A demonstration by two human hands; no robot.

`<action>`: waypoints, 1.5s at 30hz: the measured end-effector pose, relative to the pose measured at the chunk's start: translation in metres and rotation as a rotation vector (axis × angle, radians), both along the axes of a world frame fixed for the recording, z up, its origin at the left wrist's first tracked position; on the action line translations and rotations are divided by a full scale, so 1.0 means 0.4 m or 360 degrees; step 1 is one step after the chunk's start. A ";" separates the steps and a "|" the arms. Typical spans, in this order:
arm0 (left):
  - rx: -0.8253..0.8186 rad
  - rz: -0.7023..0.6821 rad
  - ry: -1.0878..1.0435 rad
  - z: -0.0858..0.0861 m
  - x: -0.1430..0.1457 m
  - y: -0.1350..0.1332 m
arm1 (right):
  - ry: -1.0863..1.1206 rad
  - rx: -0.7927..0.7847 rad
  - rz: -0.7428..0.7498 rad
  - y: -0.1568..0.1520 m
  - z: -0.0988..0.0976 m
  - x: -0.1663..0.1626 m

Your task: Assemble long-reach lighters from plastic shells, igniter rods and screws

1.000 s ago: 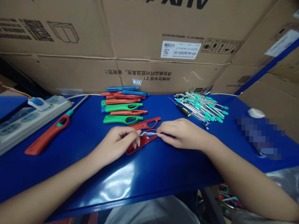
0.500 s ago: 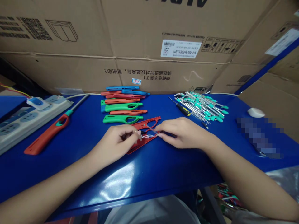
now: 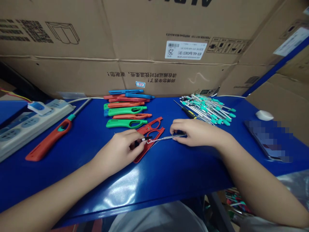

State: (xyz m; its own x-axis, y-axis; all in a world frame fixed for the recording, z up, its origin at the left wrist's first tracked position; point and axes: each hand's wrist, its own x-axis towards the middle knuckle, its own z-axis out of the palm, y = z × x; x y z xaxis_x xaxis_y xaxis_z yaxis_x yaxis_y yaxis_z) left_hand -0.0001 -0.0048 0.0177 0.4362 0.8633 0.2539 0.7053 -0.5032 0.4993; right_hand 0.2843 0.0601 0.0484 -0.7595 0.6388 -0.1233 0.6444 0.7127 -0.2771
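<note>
Red lighter shell halves [image 3: 151, 135] lie flat on the blue table [image 3: 169, 167], mid-near, two open halves side by side, angled from near-left to far-right. Left hand [image 3: 122, 149] is curled over their near-left end, thumb and forefinger pinched shut on a small black part [image 3: 143, 139] with a white tip, right above the shells. Right hand [image 3: 195, 132] sits just right of the shells, fingers closed down on a thin metal tube [image 3: 166, 138] that lies nearly flat, its left tip pointing at the black part; whether the two touch I cannot tell. Just beyond the shells, a stack of green, orange and blue shell halves [image 3: 126, 108] runs towards the far edge. Far right of that, a pile of metal tubes with teal tips [image 3: 209, 109], and a black-and-yellow screwdriver [image 3: 187, 111] beside its left edge. On the left, an assembled red lighter [image 3: 51, 137] with a long metal nozzle, and further left a white power strip [image 3: 26, 124]. Right side: a white mouse-like object [image 3: 264, 115] and a blurred-out flat device [image 3: 269, 140]. Cardboard boxes [image 3: 145, 48] wall off the far edge.
</note>
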 end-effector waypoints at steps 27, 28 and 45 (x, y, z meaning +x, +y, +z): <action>-0.0068 0.0044 0.0415 0.007 -0.001 -0.020 | 0.0092 -0.0006 0.0004 -0.002 0.001 0.007; -0.0062 0.0044 0.0415 0.008 -0.001 -0.020 | 0.0083 -0.0006 0.0003 -0.001 0.000 0.009; -0.0016 -0.0027 0.0418 0.004 -0.001 -0.017 | -0.0488 0.0392 0.0082 -0.041 0.024 -0.047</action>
